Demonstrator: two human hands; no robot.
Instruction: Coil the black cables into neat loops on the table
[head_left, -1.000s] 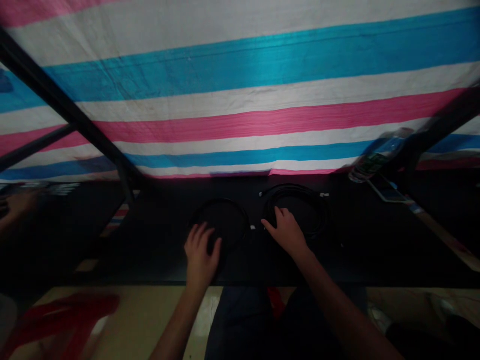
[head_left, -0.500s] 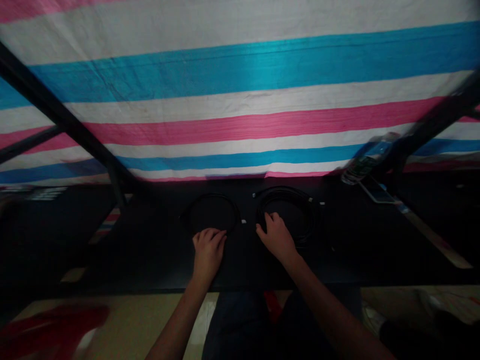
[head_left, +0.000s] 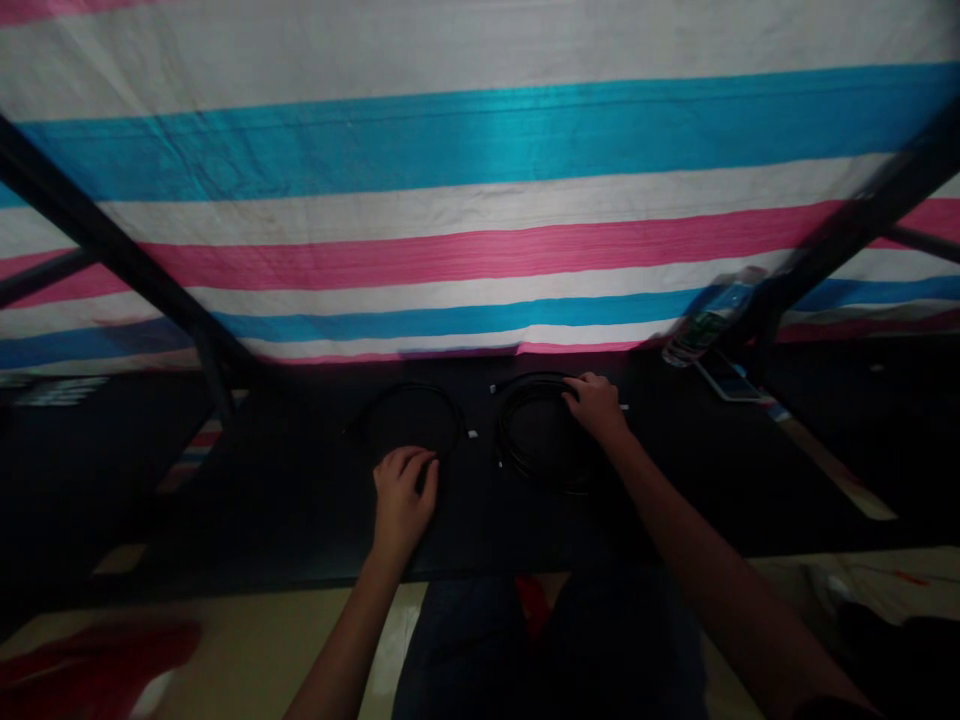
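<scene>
On the black tabletop, my left hand (head_left: 404, 498) rests at the near side of a single loop of black cable (head_left: 459, 410). Its fingers are curved with a gap by the thumb, and the fingertips touch or nearly touch the loop. A pale connector (head_left: 472, 434) lies at that loop's right side. To the right is a thicker coil of black cable (head_left: 514, 455), with a small light plug (head_left: 493, 388) at its upper left. My right hand (head_left: 600, 408) is on that coil's upper right part, thumb and fingers bent about the cable; the hand hides the exact grip.
At the back right a clear plastic bottle (head_left: 701, 325) leans near a phone-like flat device (head_left: 727, 380). Dark slanted frame bars (head_left: 142, 265) stand at both sides. A striped sheet (head_left: 480, 240) hangs behind the table (head_left: 285, 520). Red cloth (head_left: 105, 660) shows at lower left.
My right hand has moved from the left inner side of the thick coil to its upper right, uncovering a small pale tip at the coil's left. My left hand stays by its loop.
</scene>
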